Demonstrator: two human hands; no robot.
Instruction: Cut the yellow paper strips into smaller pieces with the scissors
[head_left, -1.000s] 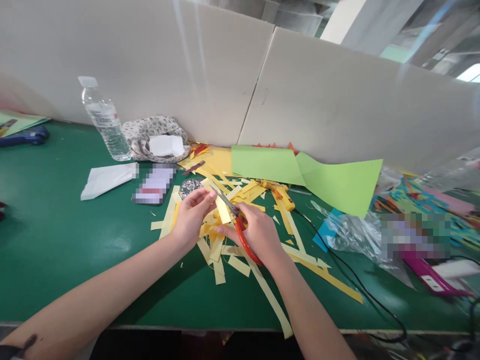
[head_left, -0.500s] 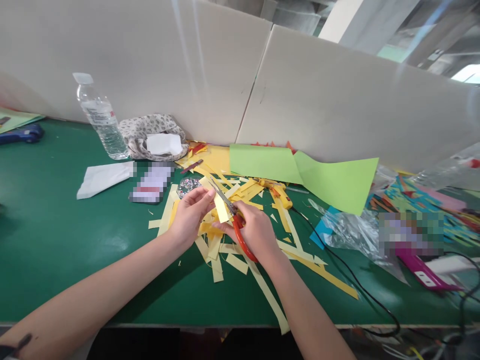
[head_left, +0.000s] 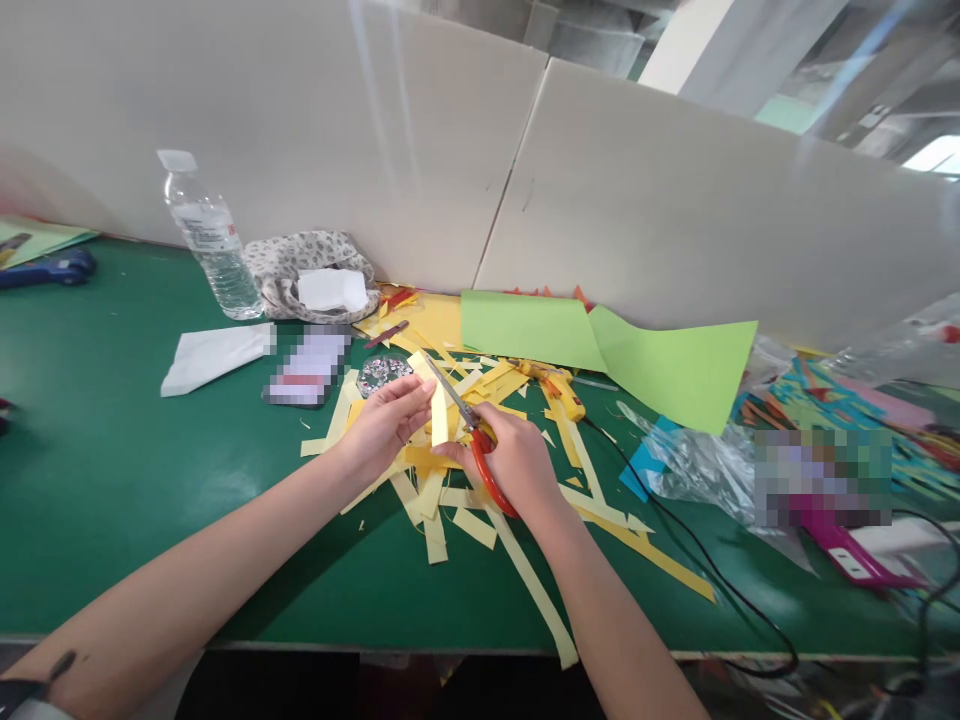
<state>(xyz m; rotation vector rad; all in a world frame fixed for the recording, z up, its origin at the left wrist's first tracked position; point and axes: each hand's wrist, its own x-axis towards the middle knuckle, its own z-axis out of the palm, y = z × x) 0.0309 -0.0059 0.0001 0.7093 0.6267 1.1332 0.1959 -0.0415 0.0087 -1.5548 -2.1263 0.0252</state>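
Note:
Between the thumb and fingers of my left hand (head_left: 388,420) is a pale yellow paper strip (head_left: 439,415), held above the table. My right hand (head_left: 517,455) grips a pair of scissors (head_left: 491,480) by its red handles. The metal blades point up and to the left, alongside the strip's right edge; I cannot tell whether they touch it. My right thumb is at the strip's lower end. Beneath both hands lies a loose heap of yellow paper strips (head_left: 436,535). A yellow glue gun (head_left: 562,393) rests just beyond my right hand.
Green paper sheets (head_left: 532,328) lie along the partition. A water bottle (head_left: 214,245), a patterned cloth pouch (head_left: 307,250) and a phone (head_left: 307,365) are at the left. To the right are a clear plastic bag (head_left: 712,470), a black cable (head_left: 697,545) and a magenta tool (head_left: 847,550).
The paper strip has turned more upright in my left hand, and its lower end now meets my right thumb. The scissors stay in my right hand, almost unmoved.

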